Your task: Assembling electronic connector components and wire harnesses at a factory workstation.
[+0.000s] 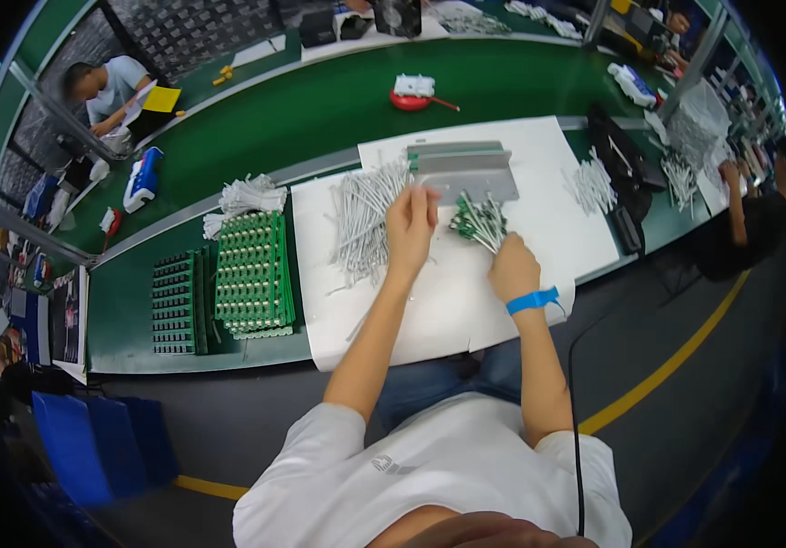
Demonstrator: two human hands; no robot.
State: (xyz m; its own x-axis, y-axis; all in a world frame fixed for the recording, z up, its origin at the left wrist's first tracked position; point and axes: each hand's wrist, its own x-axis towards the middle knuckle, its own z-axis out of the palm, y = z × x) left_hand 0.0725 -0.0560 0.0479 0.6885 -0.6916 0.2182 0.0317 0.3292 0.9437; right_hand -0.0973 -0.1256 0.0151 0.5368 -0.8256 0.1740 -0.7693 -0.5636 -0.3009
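My left hand (411,233) is raised by the near left corner of a grey metal fixture (466,169). Its fingers are curled together, and whatever they may hold is too small to make out. A strip of green shows at the fixture's left end. My right hand (513,271), with a blue band at the wrist, is closed around the near ends of a bundle of white wires (484,222) with small green boards at their far ends. Left of my left hand lies a loose pile of white wires (366,219) on a white sheet (329,320).
Stacked green circuit board panels (251,274) and a dark-topped board stack (177,301) stand left. Bundled white wires (251,196) lie behind them, more wires (591,185) at right. A green conveyor belt (320,110) carries a red-and-white item (411,93). A co-worker (119,91) sits across.
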